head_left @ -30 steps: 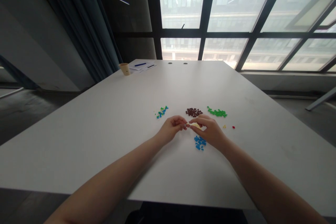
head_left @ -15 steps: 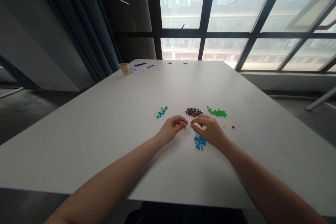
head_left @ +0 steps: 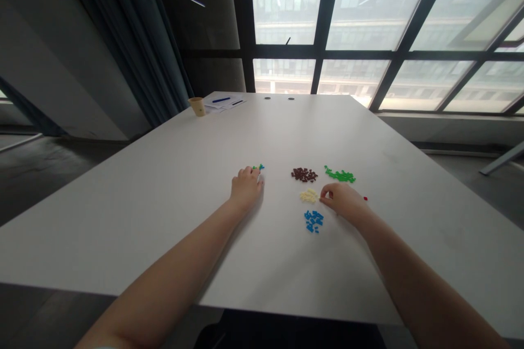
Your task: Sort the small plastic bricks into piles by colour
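My left hand (head_left: 246,188) rests low over a small pile of mixed green and blue toy bricks (head_left: 261,167), its fingers curled and close together. Most of that pile is hidden beneath it, as is whatever the fingertips hold. On the other side, my right hand (head_left: 343,200) is closed in a pinch at the right edge of a pile of cream bricks (head_left: 308,196). What sits between its thumb and forefinger is too small to make out. Blue bricks (head_left: 313,221) lie just nearer to me than the cream ones.
Beyond the cream pile lie dark brown bricks (head_left: 304,175) and green bricks (head_left: 340,175). A single red brick (head_left: 365,198) is right of my right hand. Far left on the white table (head_left: 164,185) stand a paper cup (head_left: 197,107) and papers with pens (head_left: 224,102).
My hands have parted from their meeting point over the cream pile. The left one moved left onto the mixed pile; the right shifted slightly right, uncovering the cream bricks.
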Available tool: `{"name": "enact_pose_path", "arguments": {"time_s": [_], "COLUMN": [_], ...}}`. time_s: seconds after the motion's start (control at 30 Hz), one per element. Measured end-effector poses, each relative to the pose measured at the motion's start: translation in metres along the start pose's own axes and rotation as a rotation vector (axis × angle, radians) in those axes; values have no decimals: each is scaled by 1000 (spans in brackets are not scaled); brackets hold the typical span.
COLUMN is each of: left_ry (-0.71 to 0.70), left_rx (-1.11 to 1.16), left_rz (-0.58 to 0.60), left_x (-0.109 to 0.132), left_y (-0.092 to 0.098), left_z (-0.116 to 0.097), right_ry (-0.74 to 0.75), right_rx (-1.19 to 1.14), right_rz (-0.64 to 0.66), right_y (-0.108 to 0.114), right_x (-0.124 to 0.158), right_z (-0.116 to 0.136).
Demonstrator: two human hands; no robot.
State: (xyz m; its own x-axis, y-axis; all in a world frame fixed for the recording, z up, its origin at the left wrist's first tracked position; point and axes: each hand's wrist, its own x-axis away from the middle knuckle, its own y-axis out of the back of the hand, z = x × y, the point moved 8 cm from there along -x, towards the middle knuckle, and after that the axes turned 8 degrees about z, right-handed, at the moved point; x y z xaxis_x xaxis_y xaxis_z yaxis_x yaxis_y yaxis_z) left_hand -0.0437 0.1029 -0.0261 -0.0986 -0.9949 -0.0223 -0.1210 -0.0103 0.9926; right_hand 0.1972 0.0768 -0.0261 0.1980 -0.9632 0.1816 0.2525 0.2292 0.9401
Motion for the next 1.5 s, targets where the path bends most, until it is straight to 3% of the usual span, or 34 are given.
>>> {"name": "enact_pose_path", "arguments": {"time_s": [0.37, 0.57, 1.07, 1.5], "left_ry": [-58, -93, -73, -48], "left_rx": [66, 147, 120, 215], "left_rz": [9, 4, 2, -90], "left_x": [-4, -14, -16, -14], "left_y": [-8, -15, -10, 2], "left_z": [1, 9, 13, 14], "right_ry": [-14, 14, 43, 44], "right_rx": [-36, -33, -51, -43], "right_rz": [28, -22, -52, -84], "right_y": [-10, 1, 3, 7], "right_x": [-2, -2, -1, 2], "right_z": [3, 1, 1, 2]}}
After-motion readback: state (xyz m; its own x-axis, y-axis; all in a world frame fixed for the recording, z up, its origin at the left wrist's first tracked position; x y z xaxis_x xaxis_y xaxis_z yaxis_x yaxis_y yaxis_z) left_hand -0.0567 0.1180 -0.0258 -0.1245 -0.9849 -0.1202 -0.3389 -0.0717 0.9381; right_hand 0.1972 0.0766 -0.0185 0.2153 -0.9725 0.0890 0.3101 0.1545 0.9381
